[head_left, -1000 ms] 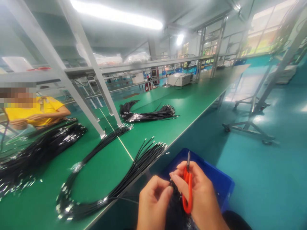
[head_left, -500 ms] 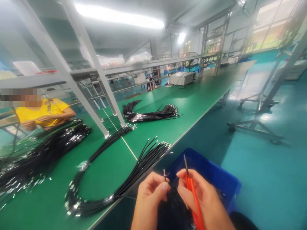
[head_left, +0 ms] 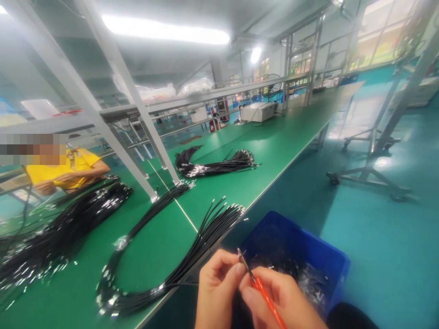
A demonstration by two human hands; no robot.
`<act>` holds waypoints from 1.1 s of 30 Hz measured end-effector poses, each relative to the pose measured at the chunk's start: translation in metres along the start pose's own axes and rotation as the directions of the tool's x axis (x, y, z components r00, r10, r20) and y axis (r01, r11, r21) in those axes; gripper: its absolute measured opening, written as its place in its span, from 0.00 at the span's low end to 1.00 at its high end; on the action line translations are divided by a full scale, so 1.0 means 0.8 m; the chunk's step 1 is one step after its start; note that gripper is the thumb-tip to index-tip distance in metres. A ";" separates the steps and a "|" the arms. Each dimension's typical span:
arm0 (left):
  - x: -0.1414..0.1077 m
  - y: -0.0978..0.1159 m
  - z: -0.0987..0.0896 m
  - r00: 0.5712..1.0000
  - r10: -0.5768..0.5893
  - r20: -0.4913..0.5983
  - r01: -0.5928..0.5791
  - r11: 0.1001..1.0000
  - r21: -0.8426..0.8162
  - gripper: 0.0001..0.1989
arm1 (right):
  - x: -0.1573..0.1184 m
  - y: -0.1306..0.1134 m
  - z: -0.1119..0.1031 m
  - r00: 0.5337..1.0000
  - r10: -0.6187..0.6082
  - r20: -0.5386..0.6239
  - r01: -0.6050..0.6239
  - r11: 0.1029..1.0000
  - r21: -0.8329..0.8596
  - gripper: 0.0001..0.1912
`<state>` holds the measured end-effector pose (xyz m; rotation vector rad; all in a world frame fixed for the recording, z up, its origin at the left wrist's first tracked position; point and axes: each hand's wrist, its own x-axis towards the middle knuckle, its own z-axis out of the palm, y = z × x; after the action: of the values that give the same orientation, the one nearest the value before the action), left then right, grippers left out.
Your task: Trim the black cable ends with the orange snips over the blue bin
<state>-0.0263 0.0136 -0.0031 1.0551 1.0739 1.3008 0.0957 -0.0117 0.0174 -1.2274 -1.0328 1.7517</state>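
My left hand [head_left: 219,283] pinches the end of a black cable at the bottom centre, just past the table edge. Closed round a red-handled tool [head_left: 265,297] is my right hand [head_left: 277,292]. The tool's thin dark metal tip lies against the cable end at my left fingertips. Beside my hands, a bundle of black cables [head_left: 133,299] with pale ends curves over the green table [head_left: 164,246]. Under my hands and to their right is a blue bin [head_left: 334,260] with dark and clear scraps inside.
Another cable bundle [head_left: 219,168] lies farther back, and a large heap of cables [head_left: 65,233] at left. A person in yellow [head_left: 82,167] sits behind that heap. Metal posts [head_left: 120,155] rise from the table. A white box [head_left: 259,111] stands farther off, a wheeled stand [head_left: 370,176] at right.
My right hand has moved left, bringing the tool's tip from apart to the cable end in my left hand. The tool now leans left. More of the bin's contents shows.
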 end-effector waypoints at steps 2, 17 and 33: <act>0.000 0.000 -0.001 1.000 -0.001 0.005 0.001 0.999 0.039 0.05 | 0.002 0.002 0.001 0.999 -0.022 -0.040 0.022 1.000 -0.016 0.17; 0.001 -0.006 -0.004 1.000 0.012 -0.012 -0.010 0.987 0.159 0.06 | 0.003 0.005 0.002 0.986 -0.111 -0.122 0.103 0.992 -0.066 0.12; -0.006 -0.015 0.003 0.999 -0.008 0.039 0.003 0.992 0.128 0.10 | 0.020 0.010 -0.005 0.708 -0.458 -0.537 0.486 0.868 -0.099 0.12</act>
<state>-0.0214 0.0084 -0.0140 1.1676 1.1420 1.2150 0.0946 0.0000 0.0037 -1.1938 -0.8459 0.9334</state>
